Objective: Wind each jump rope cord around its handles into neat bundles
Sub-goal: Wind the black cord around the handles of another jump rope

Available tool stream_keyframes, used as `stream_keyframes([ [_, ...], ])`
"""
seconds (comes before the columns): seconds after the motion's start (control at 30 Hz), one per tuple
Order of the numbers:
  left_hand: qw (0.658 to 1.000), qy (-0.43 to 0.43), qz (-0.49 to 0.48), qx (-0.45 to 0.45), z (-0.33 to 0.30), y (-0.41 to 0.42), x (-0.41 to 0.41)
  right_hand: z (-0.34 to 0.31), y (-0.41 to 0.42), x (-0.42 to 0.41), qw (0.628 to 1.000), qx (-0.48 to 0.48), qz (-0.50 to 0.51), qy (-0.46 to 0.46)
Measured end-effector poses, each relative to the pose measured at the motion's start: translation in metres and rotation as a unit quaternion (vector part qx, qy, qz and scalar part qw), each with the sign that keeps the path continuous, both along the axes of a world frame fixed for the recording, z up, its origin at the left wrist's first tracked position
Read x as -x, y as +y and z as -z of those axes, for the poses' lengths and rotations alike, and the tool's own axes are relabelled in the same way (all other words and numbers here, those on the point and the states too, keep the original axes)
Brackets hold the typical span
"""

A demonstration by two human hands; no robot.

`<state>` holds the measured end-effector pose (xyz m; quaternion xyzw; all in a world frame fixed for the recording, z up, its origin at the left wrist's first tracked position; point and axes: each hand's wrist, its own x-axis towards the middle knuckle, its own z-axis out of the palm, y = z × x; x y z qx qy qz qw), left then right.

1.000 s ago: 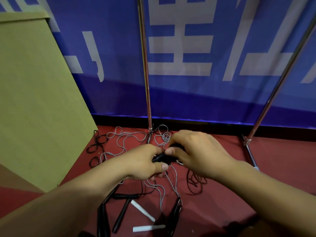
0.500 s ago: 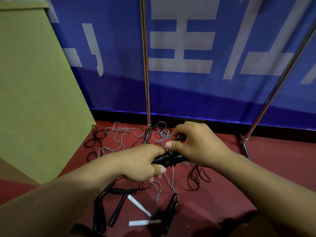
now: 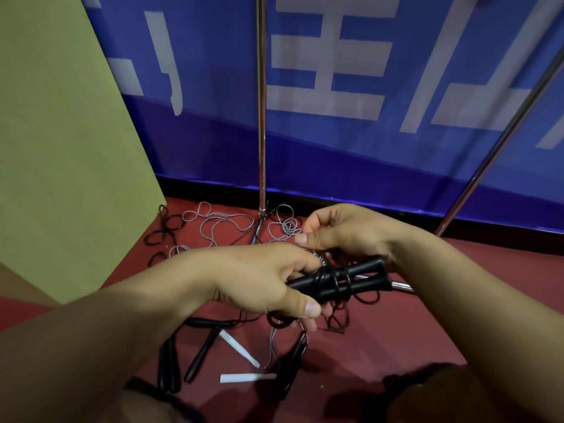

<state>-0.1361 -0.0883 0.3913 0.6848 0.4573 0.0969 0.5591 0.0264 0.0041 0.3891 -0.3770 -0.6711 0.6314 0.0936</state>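
Note:
My left hand (image 3: 262,279) grips a pair of black jump rope handles (image 3: 360,277) held side by side above the red floor. A few turns of black cord (image 3: 331,280) wrap around their middle, and loose loops of it hang below. Just above the handles, my right hand (image 3: 345,233) pinches the black cord between thumb and fingers. A grey cord (image 3: 219,221) lies tangled on the floor behind my hands. More black handles (image 3: 201,352) and two white handles (image 3: 247,377) lie on the floor near me.
A green board (image 3: 61,148) leans at the left. A blue banner (image 3: 366,117) hangs behind two metal poles (image 3: 262,102); one pole's foot stands among the grey cord. Another black cord (image 3: 164,233) coils by the board.
Both hands have lifted the black handles up and toward me. The handles now show clearly with cord wound round them, and my right hand has risen above them with the cord.

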Motion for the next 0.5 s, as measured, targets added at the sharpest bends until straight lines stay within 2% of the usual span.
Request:
stream_keyframes([
  [0.13, 0.997, -0.076, 0.0, 0.027, -0.002, -0.003, 0.0, 0.002, 0.0, 0.001, 0.999, 0.005, -0.009, 0.045],
  [0.37, 0.984, -0.175, -0.019, 0.012, -0.007, 0.0, 0.003, 0.012, -0.002, 0.007, 0.985, -0.062, 0.101, 0.127],
  [0.5, 0.98, -0.192, -0.044, 0.029, -0.008, 0.001, 0.007, 0.017, -0.005, 0.011, 0.976, -0.136, 0.139, 0.095],
])
